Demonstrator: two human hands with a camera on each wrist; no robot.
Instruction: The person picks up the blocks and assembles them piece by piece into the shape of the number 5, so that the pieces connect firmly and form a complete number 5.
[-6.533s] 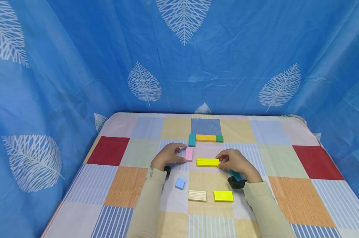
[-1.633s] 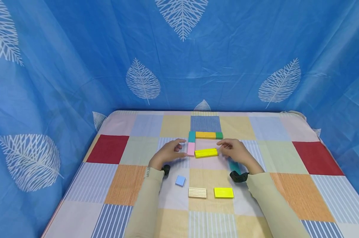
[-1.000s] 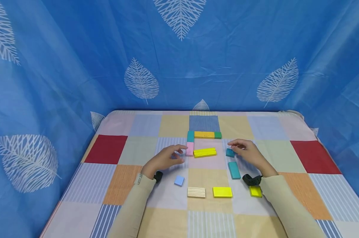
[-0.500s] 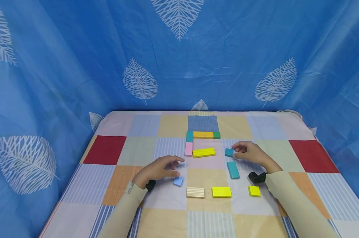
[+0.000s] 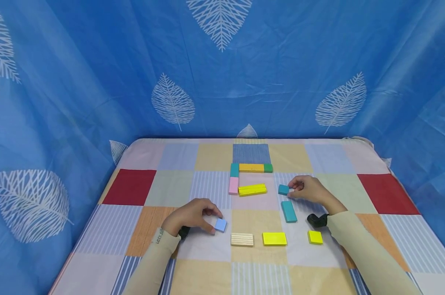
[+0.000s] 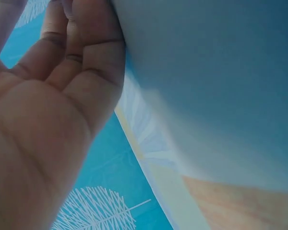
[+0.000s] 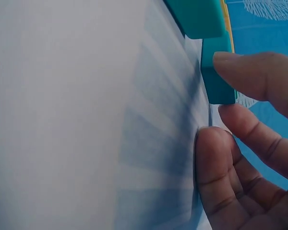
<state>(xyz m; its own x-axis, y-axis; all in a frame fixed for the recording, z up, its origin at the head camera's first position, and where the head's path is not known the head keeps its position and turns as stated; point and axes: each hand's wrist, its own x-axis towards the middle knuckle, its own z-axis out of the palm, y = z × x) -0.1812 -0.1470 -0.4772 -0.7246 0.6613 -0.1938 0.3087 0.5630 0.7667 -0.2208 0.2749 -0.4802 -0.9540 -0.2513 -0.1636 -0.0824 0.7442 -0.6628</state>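
- A patchwork tablecloth [image 5: 108, 258] runs to a far edge at mid-frame against a blue leaf-print curtain [image 5: 244, 90], its sides slanting down toward the lower corners; both hands work well inside these edges.
- A gap of cloth separates the hands, with wide margins toward the left and right sides.
- At center, a teal rectangular block [image 5: 234, 169] meets an orange bar-shaped block [image 5: 251, 168] and a pink rectangular block [image 5: 233, 186]; a small green block [image 5: 268, 168] ends the top row, and a grooved yellow bar [image 5: 252, 190] slants below.
- Lower left of center, the left hand [image 5: 193, 215] curves thumb and fingers, parted, at a light-blue square block [image 5: 221, 225]; whether they grip it cannot be told.
- Right of center, the right hand [image 5: 310, 190], thumb and forefinger nearly together, pinches a small teal block [image 5: 283, 189] by its right end, just above a longer teal rectangular block [image 5: 289, 212].
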